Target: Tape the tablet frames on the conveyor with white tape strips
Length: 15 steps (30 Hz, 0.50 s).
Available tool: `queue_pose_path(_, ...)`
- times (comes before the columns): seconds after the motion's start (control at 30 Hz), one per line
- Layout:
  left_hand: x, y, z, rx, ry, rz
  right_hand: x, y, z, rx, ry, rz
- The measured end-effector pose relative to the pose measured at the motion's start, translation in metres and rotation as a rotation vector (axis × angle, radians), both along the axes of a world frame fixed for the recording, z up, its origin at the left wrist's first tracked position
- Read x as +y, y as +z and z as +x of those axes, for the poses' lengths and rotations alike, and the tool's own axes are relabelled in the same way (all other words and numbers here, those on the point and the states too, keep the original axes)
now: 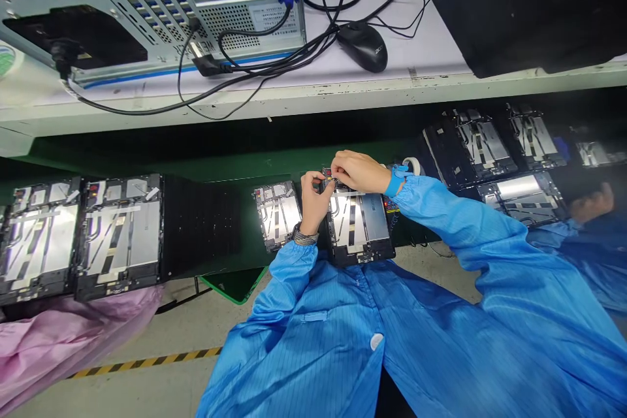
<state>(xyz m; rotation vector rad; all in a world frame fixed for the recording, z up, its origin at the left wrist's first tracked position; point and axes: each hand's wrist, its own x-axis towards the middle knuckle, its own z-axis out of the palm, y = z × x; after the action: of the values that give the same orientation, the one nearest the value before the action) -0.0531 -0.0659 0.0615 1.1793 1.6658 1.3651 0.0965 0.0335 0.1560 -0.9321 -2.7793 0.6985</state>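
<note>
An opened tablet [353, 222], with its battery and flex cables exposed, lies on the bench edge right in front of me. At its top left corner my left hand [313, 199] has thumb and index finger closed in a pinch. My right hand [360, 171] reaches over the tablet's top edge, fingers bent down and closed at the same spot. The fingertips almost meet there, and whatever small part sits between them is hidden. Just left of my left wrist lies another opened tablet [278, 212]. A blue strap circles my right wrist.
Two opened tablets [120, 228] lie far left, near a pink sleeve [78, 339]. More opened tablets [524, 196] lie right, beside a co-worker's blurred hand [592, 204]. A tape roll [412, 165] stands behind my right forearm. The shelf above carries a computer case [157, 6] and mouse [363, 46].
</note>
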Motion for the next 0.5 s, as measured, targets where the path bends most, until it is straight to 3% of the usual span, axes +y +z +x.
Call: queue_pose_path(0.5,-0.003,-0.001,-0.001,-0.051,-0.007,0.001,-0.025,-0.018,0.005,0.077,-0.133,0.000)
